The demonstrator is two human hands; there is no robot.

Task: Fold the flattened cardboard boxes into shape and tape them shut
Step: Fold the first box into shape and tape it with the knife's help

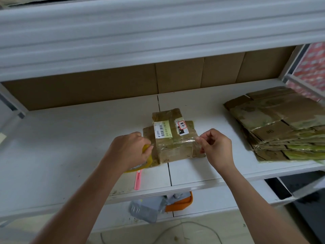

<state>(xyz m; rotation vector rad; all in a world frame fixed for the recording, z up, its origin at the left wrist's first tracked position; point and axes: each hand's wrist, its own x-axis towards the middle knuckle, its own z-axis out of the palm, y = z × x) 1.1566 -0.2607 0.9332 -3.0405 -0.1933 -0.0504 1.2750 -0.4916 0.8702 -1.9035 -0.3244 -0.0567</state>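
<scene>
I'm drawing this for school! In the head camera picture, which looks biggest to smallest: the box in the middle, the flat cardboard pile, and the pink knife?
1. Flat cardboard pile, clearly largest, though cut off at the right edge.
2. Box, middling.
3. Pink knife, smallest, a thin strip partly hidden by the tape roll.

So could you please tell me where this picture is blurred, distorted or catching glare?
Head view: wide-angle lens bends the upper shelf edge; the lower right corner is smeared; glare glints on the tape strip across the box; both hands look sharp.

Tape roll mostly hidden under left hand; flattened box stack cut by right edge.
</scene>
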